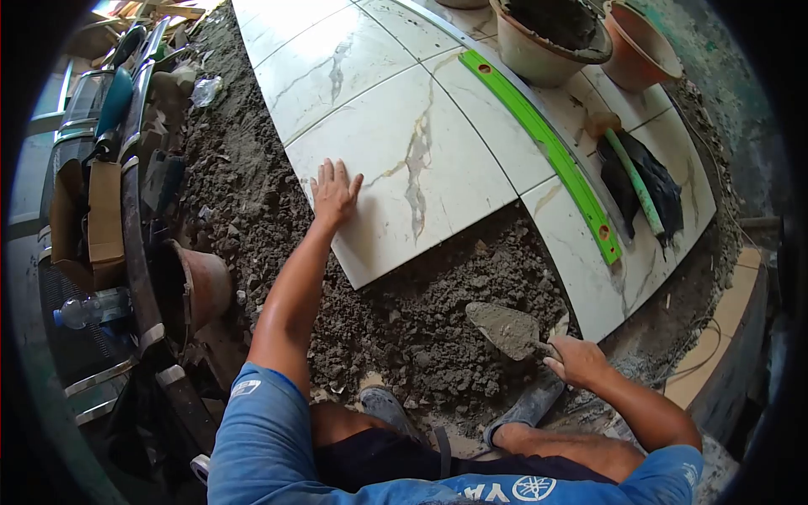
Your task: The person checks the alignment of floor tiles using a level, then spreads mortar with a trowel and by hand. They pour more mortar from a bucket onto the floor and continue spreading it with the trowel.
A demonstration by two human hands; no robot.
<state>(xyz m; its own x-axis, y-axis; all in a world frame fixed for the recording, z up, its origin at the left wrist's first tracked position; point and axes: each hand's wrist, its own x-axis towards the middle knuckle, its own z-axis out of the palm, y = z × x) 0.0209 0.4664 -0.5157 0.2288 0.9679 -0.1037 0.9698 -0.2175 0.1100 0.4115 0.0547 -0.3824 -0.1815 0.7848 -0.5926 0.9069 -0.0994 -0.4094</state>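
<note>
My left hand (334, 195) lies flat with fingers spread on the left edge of a white, grey-veined floor tile (446, 168). In my right hand (579, 362) is the handle of a trowel (505, 328), its mortar-smeared blade pointing left over the loose grey mortar (429, 337). That mortar fills the gap between the tile's near edge and my feet. To the right, a long green spirit level (547, 151) rests across the laid tiles, alongside a pale straight bar partly hidden behind it.
Mortar buckets (551, 42) stand on the tiles at the top right. A mallet (631, 172) with a green handle lies over a black bag (661, 181). On the left are another bucket (206, 286), a cardboard box (105, 215) and a plastic bottle (93, 310).
</note>
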